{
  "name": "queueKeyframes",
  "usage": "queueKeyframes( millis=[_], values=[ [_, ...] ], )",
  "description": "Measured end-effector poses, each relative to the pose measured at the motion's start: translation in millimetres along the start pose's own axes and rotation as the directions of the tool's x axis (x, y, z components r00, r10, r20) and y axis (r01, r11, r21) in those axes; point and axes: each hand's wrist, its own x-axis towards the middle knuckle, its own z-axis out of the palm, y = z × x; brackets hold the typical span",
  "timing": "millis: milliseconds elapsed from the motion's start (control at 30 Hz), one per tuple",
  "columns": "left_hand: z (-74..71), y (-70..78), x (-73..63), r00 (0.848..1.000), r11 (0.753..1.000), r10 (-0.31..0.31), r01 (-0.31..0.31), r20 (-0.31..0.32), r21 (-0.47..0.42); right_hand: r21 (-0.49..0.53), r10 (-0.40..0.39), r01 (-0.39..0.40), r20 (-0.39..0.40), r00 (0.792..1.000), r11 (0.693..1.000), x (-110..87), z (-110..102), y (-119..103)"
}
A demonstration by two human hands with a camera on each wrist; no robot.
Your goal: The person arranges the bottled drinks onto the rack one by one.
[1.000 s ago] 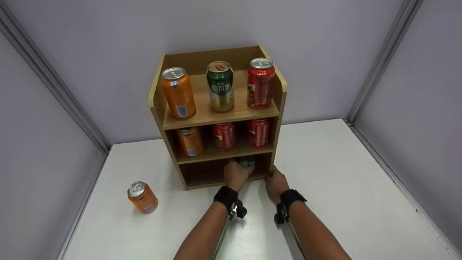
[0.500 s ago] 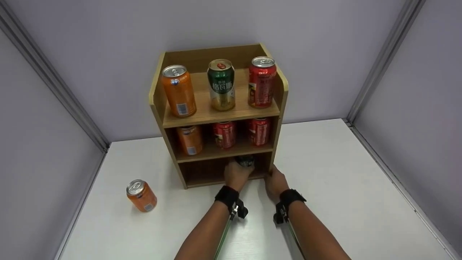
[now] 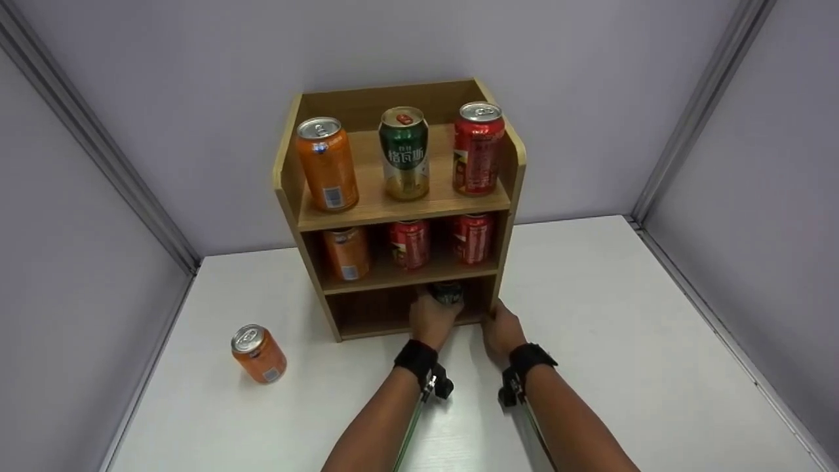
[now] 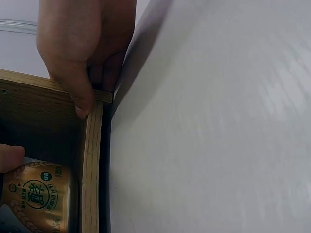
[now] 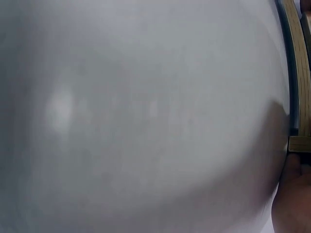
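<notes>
In the head view my left hand (image 3: 434,319) reaches into the bottom tier of a small wooden shelf (image 3: 406,213). It grips a green and gold drink can (image 3: 448,293) at the tier's right end. The can's gold lower part (image 4: 43,194) shows in the left wrist view, with the left thumb (image 4: 9,158) at its side. My right hand (image 3: 505,334) holds the shelf's lower right front corner. Its thumb lies over the inner face of the side panel (image 4: 39,85), and its other fingers are on the outside, partly hidden.
On the top tier stand an orange can (image 3: 328,167), a green can (image 3: 404,157) and a red can (image 3: 479,151). The middle tier holds an orange can (image 3: 347,254) and two red cans (image 3: 410,246). Another orange can (image 3: 259,354) stands on the white table (image 3: 629,367), left of the shelf.
</notes>
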Motion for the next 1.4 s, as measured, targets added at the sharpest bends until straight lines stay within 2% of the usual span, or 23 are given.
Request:
queueKeyframes(
  millis=[333, 700, 1100, 1233, 1400],
  values=[
    [7.3, -8.9, -0.7, 0.999, 0.996, 0.03, -0.029, -0.022, 0.079, 0.009, -0.018, 0.018, -0.01, 1.0, 1.0, -0.8, 0, 0],
    [5.0, -16.7, 0.8, 0.998, 0.991, 0.053, -0.056, 0.025, 0.121, 0.039, -0.016, 0.015, 0.013, 1.0, 0.999, 2.0, 0, 2],
    [-0.1, -18.0, -1.9, 0.998, 0.999, 0.026, -0.027, 0.052, 0.027, 0.021, 0.011, -0.012, 0.032, 0.999, 1.0, 0.6, 0, 1],
    [-5.7, -14.6, -7.0, 0.996, 0.997, 0.075, -0.074, 0.05, -0.01, 0.01, 0.022, -0.023, 0.039, 0.999, 1.0, 1.0, -1, 1],
    [-17.7, -10.5, -19.8, 0.99, 0.991, 0.134, -0.133, 0.048, -0.017, 0.023, 0.033, -0.035, 0.047, 0.998, 0.999, 1.5, -1, 1]
  ],
)
